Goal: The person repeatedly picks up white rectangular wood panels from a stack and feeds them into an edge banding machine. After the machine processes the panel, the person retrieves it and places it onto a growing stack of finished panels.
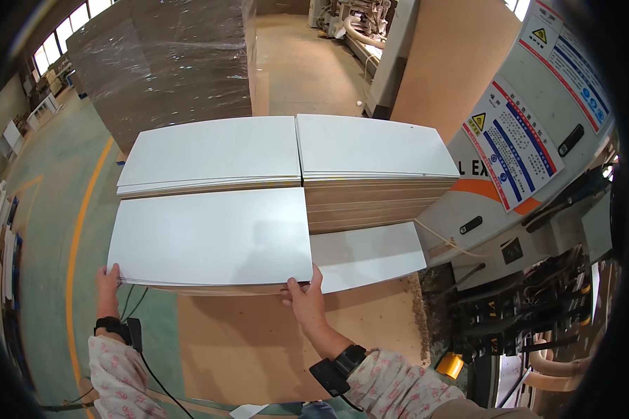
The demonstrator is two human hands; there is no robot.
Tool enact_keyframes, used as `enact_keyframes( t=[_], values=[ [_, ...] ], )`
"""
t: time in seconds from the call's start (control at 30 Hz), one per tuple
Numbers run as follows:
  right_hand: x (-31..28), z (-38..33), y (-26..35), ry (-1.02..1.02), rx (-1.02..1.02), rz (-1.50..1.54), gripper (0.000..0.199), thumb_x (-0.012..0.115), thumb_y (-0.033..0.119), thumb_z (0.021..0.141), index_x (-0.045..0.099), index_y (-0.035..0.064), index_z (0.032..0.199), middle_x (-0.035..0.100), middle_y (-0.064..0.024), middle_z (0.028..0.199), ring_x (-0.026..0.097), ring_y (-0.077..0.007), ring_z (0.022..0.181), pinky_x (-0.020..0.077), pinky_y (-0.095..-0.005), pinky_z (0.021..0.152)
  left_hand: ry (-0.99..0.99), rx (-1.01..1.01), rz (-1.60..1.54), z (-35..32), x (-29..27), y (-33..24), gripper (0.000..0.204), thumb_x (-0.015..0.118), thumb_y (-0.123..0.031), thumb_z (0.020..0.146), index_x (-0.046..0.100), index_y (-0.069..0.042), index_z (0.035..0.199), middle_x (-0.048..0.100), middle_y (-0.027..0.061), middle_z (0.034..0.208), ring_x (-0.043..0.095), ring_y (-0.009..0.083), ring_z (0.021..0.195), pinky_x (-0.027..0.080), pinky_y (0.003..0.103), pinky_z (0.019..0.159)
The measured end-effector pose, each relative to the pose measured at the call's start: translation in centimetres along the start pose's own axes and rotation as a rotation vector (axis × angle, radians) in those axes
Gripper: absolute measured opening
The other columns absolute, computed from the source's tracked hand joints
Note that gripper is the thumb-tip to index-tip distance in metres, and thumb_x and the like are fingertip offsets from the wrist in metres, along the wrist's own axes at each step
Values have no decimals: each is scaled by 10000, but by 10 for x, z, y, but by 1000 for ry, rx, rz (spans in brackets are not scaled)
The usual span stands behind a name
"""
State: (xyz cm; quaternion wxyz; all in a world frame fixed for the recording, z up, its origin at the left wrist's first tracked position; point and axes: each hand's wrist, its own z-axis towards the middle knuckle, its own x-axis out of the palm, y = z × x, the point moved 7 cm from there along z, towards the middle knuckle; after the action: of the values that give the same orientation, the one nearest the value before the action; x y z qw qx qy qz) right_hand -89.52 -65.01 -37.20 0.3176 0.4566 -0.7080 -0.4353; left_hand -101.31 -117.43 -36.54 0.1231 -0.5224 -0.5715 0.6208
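Observation:
A white rectangular panel (210, 234) lies on top of the near left stack of boards. My left hand (107, 274) is closed on its near left corner, fingertips at the edge. At the near right corner, my right hand (305, 296) grips the same panel, thumb at the front edge and a finger along the right side. Both hands' undersides are hidden, so I cannot tell how many boards they hold. Behind it stands another stack topped by a white panel (213, 150). A taller stack (370, 146) is at the far right, and a lower white panel (370, 255) lies before it.
A brown sheet (251, 342) spreads beneath the stacks on my side. To the right stands a grey machine cabinet (454, 244) with warning signs, cables and dark parts. A pile wrapped in clear film (168, 63) rises behind. A yellow floor line (80, 237) runs along the left.

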Motion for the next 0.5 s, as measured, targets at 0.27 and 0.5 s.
enact_keyframes(
  t=[0.27,0.5],
  values=[
    [-8,0,7,107,0,151,560,451,129,897,76,123,1314,541,-147,986,605,-208,835,514,-325,681,-221,-3,-15,-14,-36,26,372,638,-196,758,498,37,1011,563,90,906,524,185,783,426,312,659],
    [-28,-1,14,180,152,256,583,485,169,889,76,124,1301,531,-154,1009,601,-250,852,507,-356,713,304,-192,-477,-90,-52,-14,426,654,-255,761,502,-47,1100,570,107,1034,565,248,910,484,430,727]
  ],
)
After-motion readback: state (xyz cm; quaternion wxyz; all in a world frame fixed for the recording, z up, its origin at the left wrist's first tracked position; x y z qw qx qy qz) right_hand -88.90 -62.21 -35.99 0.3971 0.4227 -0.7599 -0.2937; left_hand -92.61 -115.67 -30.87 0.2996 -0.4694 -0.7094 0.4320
